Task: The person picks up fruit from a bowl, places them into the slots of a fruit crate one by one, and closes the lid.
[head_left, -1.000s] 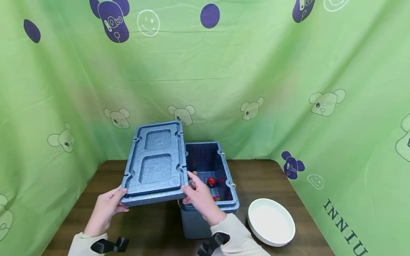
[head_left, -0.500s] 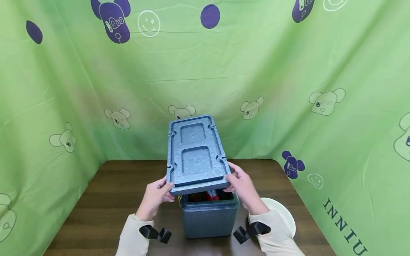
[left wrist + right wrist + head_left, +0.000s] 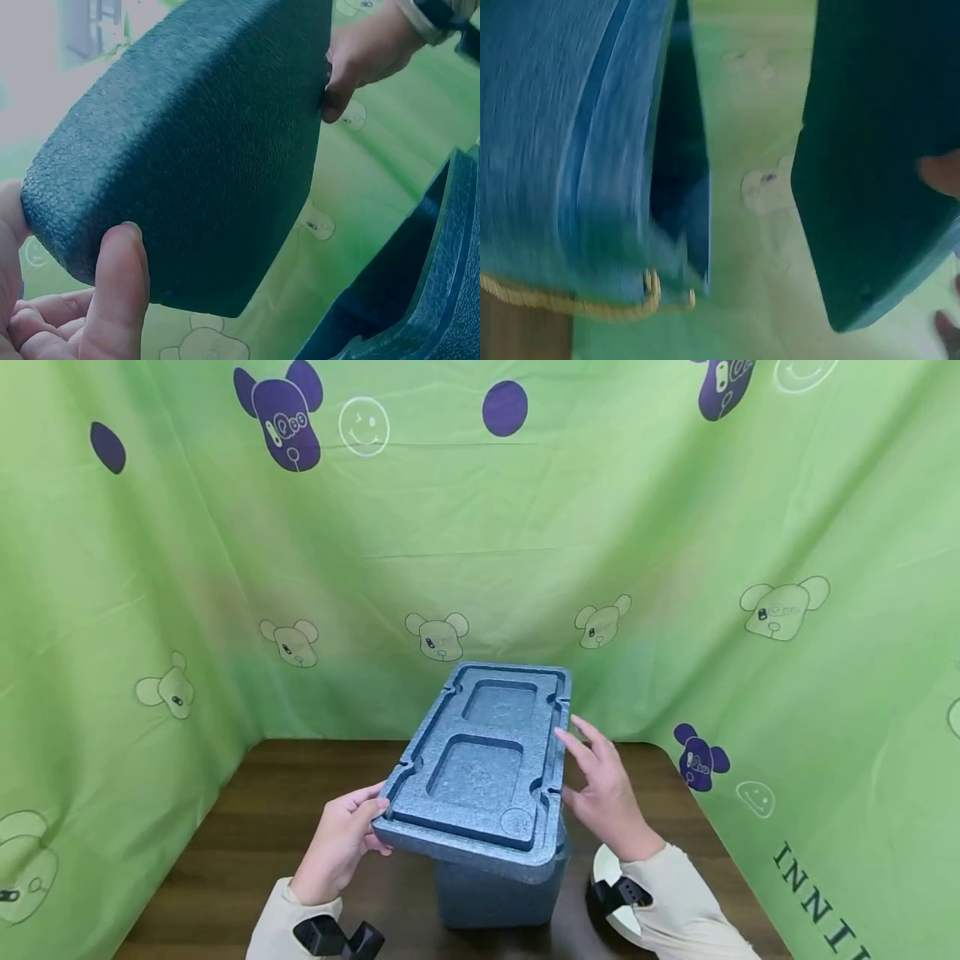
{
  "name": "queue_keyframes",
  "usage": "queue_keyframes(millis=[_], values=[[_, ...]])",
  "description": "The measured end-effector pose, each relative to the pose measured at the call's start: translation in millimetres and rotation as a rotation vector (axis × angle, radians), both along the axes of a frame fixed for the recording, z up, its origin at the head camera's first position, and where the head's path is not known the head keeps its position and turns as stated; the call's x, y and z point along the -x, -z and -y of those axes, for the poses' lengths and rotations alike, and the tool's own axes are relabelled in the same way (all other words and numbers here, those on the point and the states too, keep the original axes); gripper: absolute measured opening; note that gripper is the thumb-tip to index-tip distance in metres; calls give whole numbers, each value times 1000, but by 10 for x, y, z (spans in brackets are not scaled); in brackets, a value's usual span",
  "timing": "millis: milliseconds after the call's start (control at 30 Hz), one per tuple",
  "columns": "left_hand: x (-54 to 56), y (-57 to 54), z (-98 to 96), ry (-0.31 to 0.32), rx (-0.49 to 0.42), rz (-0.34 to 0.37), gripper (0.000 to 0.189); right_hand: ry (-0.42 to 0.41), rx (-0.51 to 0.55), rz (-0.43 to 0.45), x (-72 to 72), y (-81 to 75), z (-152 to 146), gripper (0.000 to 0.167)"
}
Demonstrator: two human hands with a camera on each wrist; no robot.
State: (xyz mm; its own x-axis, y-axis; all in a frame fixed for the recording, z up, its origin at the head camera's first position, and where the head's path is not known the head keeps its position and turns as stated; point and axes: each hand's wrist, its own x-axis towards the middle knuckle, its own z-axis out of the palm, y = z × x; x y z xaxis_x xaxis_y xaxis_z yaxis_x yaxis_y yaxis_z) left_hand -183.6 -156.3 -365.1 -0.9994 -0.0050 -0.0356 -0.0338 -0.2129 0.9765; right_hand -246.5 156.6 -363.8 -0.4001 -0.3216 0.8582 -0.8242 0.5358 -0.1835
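A grey-blue foam lid [image 3: 480, 768] with two recessed panels is held tilted over a matching foam box [image 3: 498, 893], hiding its opening in the head view. My left hand [image 3: 341, 839] pinches the lid's near left corner, its thumb [image 3: 120, 285] lying against the textured face in the left wrist view. At the lid's right edge my right hand [image 3: 603, 789] has its fingers spread and fairly straight, fingertips right at the rim. A gap separates the lid [image 3: 877, 165] from the box [image 3: 607, 135] in the right wrist view.
A round white dish [image 3: 618, 902] stands to the right of the box, partly covered by my right forearm. A yellow rope handle [image 3: 570, 301] hangs at the box's side. Behind the brown wooden table [image 3: 300, 810] hangs a green printed cloth [image 3: 480, 527].
Both hands brought the lid rightward over the box, then turned and lowered it, hiding the red fruit inside. My right hand has shifted from the near right corner farther along the right edge.
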Motion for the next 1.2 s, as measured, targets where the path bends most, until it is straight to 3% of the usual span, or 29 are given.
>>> queue_keyframes(millis=[67, 133, 267, 400, 467, 533, 600, 633, 700, 867, 967, 1200], values=[[-30, -19, 35, 22, 6, -23, 48, -32, 13, -138, 72, 5, -17, 59], [-54, -33, 72, 35, 5, -61, 42, -79, 24, -217, 126, 24, -23, 42], [-72, -82, 137, 98, -27, -164, 31, -132, 48, -221, 159, 47, -35, 29], [-27, -218, 89, 176, -4, -304, 37, -141, 175, -56, 97, -44, -70, 35], [18, -298, 22, 134, 79, -387, 30, -168, 264, 84, 42, -127, -82, 24], [93, -347, -38, 50, 191, -470, 36, -200, 336, 215, -7, -215, -83, 12], [196, -349, -63, -30, 301, -536, 53, -223, 383, 311, -46, -291, -71, 38], [257, -331, -66, -55, 340, -545, 58, -228, 388, 343, -63, -323, -63, 51], [387, -261, -57, -59, 396, -568, 60, -224, 386, 359, -81, -353, -50, 59], [629, -53, -57, 25, 420, -554, 38, -279, 411, 343, -65, -337, -34, 55], [670, -29, -83, 21, 360, -549, 33, -295, 468, 374, -26, -358, -12, 53], [696, -137, -196, -96, 260, -504, 40, -161, 615, 536, 89, -500, 41, 44]])
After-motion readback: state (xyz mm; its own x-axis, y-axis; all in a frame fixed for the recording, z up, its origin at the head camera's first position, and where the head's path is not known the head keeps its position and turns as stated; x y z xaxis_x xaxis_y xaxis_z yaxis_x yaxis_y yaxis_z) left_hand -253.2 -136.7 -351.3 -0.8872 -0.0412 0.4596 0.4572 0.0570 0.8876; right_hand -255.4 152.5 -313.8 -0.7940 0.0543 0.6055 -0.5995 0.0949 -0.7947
